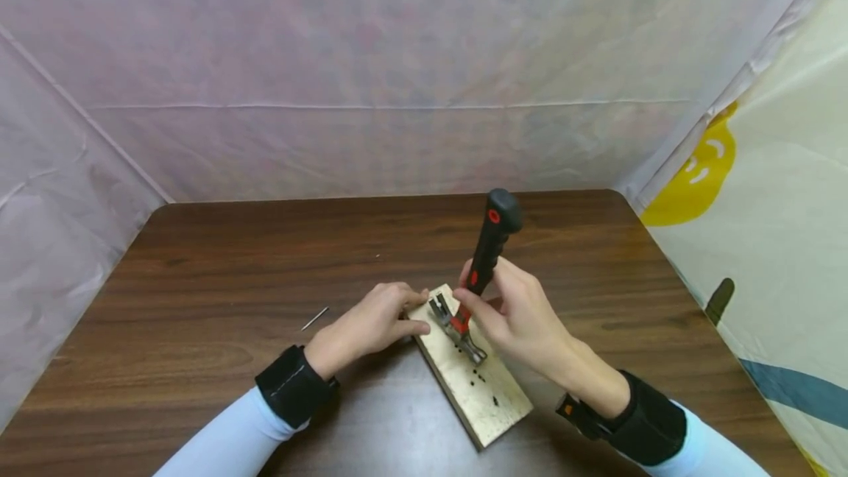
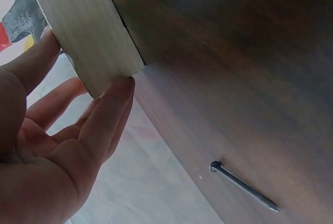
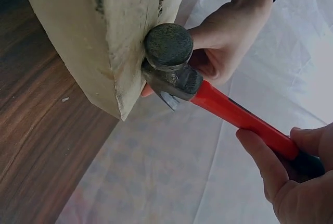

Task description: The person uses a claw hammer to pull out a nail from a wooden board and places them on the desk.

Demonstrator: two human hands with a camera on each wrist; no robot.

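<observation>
A pale wooden block [image 1: 490, 400] lies flat on the table, with dark holes and marks in its top face. My left hand [image 1: 371, 321] grips its far end, thumb on the top and fingers at the end edge, as the left wrist view shows. A claw hammer [image 1: 488, 256] with a black and red handle stands with its head on the block, handle slanting upward. My right hand [image 1: 523, 311] pinches the lower handle between thumb and fingers. In the right wrist view the hammer's round striking face [image 3: 169, 44] and claw [image 3: 169, 100] show against the block.
A loose nail [image 1: 314, 318] lies on the brown table [image 1: 218, 263] left of my left hand; its head shows in the left wrist view. White sheeting [image 1: 397, 146] hangs behind the table's far edge, and printed sheeting [image 1: 795, 241] lines the right side.
</observation>
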